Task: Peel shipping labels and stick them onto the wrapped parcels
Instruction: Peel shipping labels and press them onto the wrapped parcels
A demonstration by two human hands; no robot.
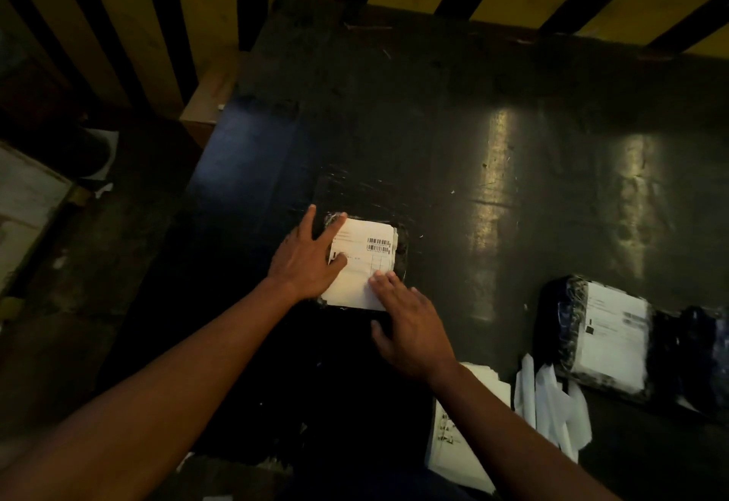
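1. The left hand (305,260) lay flat and spread wide on the shipping label (361,263), fingers splayed over its left part, gripping nothing.
2. The right hand (410,327) was also open, its fingertips (380,277) pressing the label's near right edge, with no pinch on anything.
3. The label sat on top of a dark wrapped parcel (400,254), covering most of its upper face; a barcode showed near the label's far right corner.
4. That parcel rested on the dark table (473,106), roughly at its middle.
5. To the right of the parcel, well apart, lay a second wrapped parcel (568,327) already bearing a white label (613,335).
6. Nearer the person than the parcel, under the right forearm, lay a stack of printed sheets (453,441), with loose white backing strips (552,402) just beside it.
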